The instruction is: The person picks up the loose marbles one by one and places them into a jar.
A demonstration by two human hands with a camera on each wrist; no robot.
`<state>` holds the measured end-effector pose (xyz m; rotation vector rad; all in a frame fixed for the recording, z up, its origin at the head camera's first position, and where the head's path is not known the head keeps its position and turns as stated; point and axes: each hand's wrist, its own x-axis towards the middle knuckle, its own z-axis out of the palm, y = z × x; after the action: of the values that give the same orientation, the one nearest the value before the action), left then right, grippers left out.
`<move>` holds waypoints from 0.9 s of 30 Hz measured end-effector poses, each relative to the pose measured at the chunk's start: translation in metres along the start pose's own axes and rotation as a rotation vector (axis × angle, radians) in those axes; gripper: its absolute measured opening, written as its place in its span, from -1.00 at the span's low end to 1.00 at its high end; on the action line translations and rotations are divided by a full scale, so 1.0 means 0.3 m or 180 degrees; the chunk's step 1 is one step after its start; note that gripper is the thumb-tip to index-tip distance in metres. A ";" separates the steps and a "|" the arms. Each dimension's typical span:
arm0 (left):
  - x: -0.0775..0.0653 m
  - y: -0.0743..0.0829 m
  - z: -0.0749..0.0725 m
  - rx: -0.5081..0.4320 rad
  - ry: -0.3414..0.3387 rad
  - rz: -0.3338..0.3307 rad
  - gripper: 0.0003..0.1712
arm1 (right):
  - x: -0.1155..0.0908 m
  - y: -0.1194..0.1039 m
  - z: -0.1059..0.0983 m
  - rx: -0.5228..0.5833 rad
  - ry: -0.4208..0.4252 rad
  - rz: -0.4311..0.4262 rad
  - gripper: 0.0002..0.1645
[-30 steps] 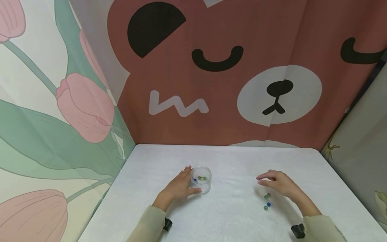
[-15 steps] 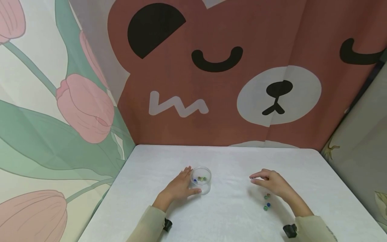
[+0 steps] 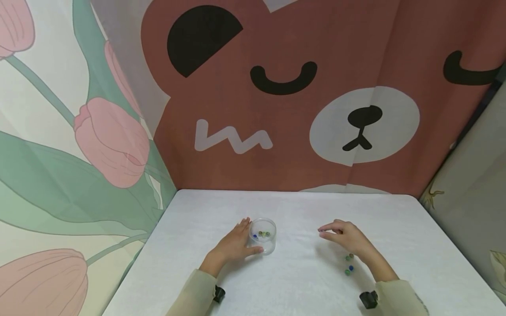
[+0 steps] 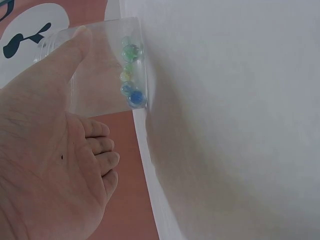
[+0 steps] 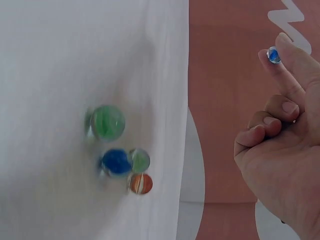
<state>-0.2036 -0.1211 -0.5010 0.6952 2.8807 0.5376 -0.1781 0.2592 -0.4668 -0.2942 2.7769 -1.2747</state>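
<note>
A clear plastic jar stands upright on the white table, with several marbles in green, yellowish and blue lying on its bottom. My left hand holds the jar from its left side, thumb across the near wall and fingers along the far left. Over the table to the right of the jar, my right hand pinches a small blue marble between thumb and index finger. The other right fingers are curled in. Beneath that hand lie loose marbles: two green, one dark blue and one orange-brown.
The white table runs back to a wall hanging printed with a brown bear. A tulip-patterned curtain borders the left side, and a pale curtain the right.
My right hand has moved left, toward the jar, carrying the pinched blue marble. The left hand and the jar stay in place, as do the loose marbles on the table.
</note>
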 end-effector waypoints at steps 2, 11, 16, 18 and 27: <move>0.001 -0.001 0.002 0.0003 0.0004 0.0016 0.24 | 0.004 -0.006 0.009 0.0050 0.0001 0.0043 -0.57; 0.004 -0.006 0.010 0.0004 0.0055 0.0069 0.21 | 0.026 -0.043 0.047 0.0100 -0.0012 -0.0089 -0.62; 0.000 0.000 0.005 0.0022 0.0038 0.0053 0.22 | 0.042 -0.074 0.069 0.0132 -0.0022 -0.0150 -0.61; -0.002 0.002 0.002 0.0018 0.0021 0.0030 0.22 | 0.049 -0.085 0.078 0.0178 -0.0038 -0.0135 -0.63; -0.001 0.003 0.001 -0.0015 0.0027 -0.0007 0.21 | 0.080 -0.120 0.126 0.0314 -0.0031 -0.0275 -0.67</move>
<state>-0.2027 -0.1204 -0.5009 0.6908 2.8868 0.5485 -0.1909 0.2033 -0.4638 -0.4166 2.7097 -1.4200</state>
